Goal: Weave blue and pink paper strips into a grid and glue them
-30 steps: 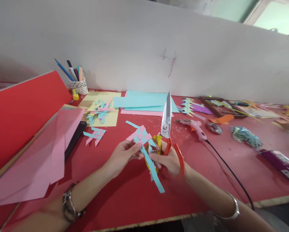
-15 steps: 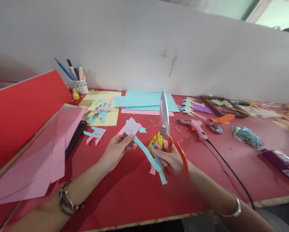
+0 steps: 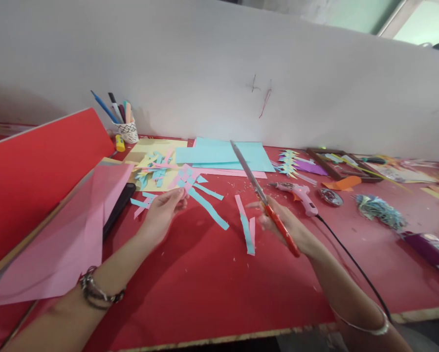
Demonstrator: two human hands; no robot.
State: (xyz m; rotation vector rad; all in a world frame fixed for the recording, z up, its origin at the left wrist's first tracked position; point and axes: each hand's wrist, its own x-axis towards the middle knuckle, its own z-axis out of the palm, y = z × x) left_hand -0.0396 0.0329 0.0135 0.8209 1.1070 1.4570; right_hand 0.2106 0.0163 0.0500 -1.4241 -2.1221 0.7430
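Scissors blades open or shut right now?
Cannot tell for sure: the scissors are seen nearly edge-on, so the blades show as one narrow line, which could hide a gap.

The right hand (image 3: 288, 221) is blurry. The left hand (image 3: 163, 211) hides part of a small paper weave (image 3: 140, 202). The purple thing (image 3: 427, 248) runs off the right edge.

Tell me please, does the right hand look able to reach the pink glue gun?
Probably yes: the glue gun lies near the right hand, nothing visible between them, though the scissors in that hand might hinder gripping it.
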